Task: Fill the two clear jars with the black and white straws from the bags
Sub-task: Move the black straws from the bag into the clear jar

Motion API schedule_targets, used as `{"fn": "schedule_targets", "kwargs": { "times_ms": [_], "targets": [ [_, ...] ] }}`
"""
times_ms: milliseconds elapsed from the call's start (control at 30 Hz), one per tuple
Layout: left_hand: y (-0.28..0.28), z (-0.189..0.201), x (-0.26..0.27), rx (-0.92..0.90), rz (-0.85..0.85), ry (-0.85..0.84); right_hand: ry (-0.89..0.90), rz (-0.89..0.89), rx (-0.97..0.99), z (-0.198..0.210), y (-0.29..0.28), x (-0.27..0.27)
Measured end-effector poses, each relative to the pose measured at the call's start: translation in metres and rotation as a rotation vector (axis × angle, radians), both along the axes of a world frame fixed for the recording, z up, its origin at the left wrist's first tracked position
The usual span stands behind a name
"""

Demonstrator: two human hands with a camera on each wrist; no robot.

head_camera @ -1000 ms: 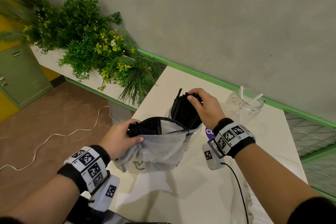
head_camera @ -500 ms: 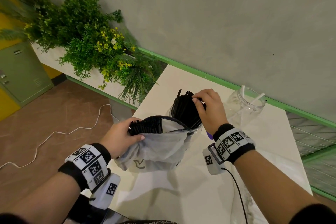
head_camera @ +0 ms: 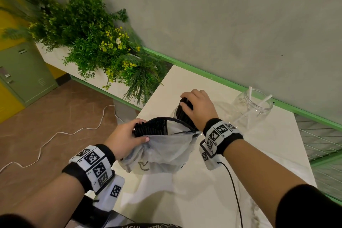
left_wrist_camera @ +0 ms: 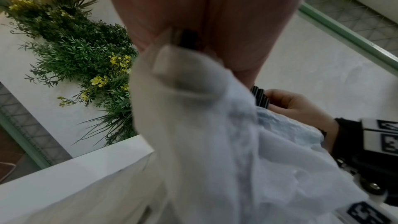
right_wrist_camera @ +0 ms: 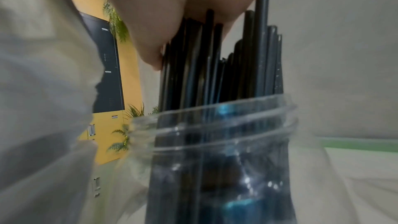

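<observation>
Grips both closed: right grip [head_camera: 199, 109] round black straws [right_wrist_camera: 215, 67]; left grip [head_camera: 125, 139] pinching bag [head_camera: 162, 152].

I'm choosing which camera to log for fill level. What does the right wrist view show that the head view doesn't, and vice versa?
Only the right wrist: the near jar close up, with its threaded rim and, through the clear wall, the black straws standing inside with uneven tips. Only the head: the far jar holding two white straws, and the left hand gripping the bag with bagged straws at its mouth. Both: the right hand on top of the black straws.
</observation>
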State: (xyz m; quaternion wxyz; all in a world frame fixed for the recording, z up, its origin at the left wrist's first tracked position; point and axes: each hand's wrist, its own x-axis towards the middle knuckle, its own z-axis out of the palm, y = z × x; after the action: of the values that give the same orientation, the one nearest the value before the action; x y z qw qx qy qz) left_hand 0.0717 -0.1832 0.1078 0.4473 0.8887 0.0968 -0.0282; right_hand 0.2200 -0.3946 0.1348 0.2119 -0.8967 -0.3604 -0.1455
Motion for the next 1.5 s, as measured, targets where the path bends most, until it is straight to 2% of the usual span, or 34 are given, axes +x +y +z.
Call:
{"fn": "schedule_targets", "kwargs": {
  "times_ms": [167,367,467,533,600,700,767,867,967,1133,1200,1333,1400,1500],
  "targets": [
    [0.003,0.0,-0.002,-0.002,0.004,0.0,-0.022,0.015,0.159,0.011,-0.005,0.01],
    [0.002,-0.001,-0.001,-0.015,0.008,0.005,0.012,0.084,-0.033,0.006,-0.016,0.006],
    [0.003,-0.003,0.0,-0.02,0.013,0.002,-0.018,-0.065,0.195,0.007,-0.032,0.0],
    [0.004,-0.005,0.0,-0.015,0.018,-0.005,0.053,-0.164,0.366,0.005,-0.049,-0.01],
    [0.007,-0.007,-0.001,0.001,0.015,-0.009,0.154,-0.231,0.418,-0.003,-0.063,-0.024],
    [0.009,-0.009,-0.001,0.017,0.013,-0.009,0.293,-0.305,0.323,-0.019,-0.071,-0.035],
    [0.008,-0.011,0.001,0.01,0.016,-0.011,0.307,-0.344,0.23,-0.024,-0.067,-0.036],
    [0.005,-0.012,0.003,0.008,0.014,-0.012,0.274,-0.378,0.119,-0.019,-0.054,-0.032],
    [0.003,-0.013,0.003,-0.002,0.008,-0.018,0.252,-0.339,0.06,-0.013,-0.045,-0.025],
    [0.005,-0.013,0.0,-0.014,0.004,-0.022,0.172,-0.271,0.087,0.029,-0.042,-0.005],
    [0.005,-0.013,0.0,-0.011,0.005,-0.019,0.125,-0.239,0.032,0.041,-0.041,0.001],
    [0.004,-0.013,0.001,-0.025,0.009,-0.01,0.064,-0.221,-0.181,0.022,-0.04,-0.004],
    [0.004,-0.013,0.002,-0.031,0.006,-0.01,0.061,-0.224,-0.139,0.004,-0.044,-0.008],
    [0.005,-0.014,0.001,-0.023,0.009,-0.004,-0.014,-0.252,0.075,-0.006,-0.051,-0.016]
  ]
}}
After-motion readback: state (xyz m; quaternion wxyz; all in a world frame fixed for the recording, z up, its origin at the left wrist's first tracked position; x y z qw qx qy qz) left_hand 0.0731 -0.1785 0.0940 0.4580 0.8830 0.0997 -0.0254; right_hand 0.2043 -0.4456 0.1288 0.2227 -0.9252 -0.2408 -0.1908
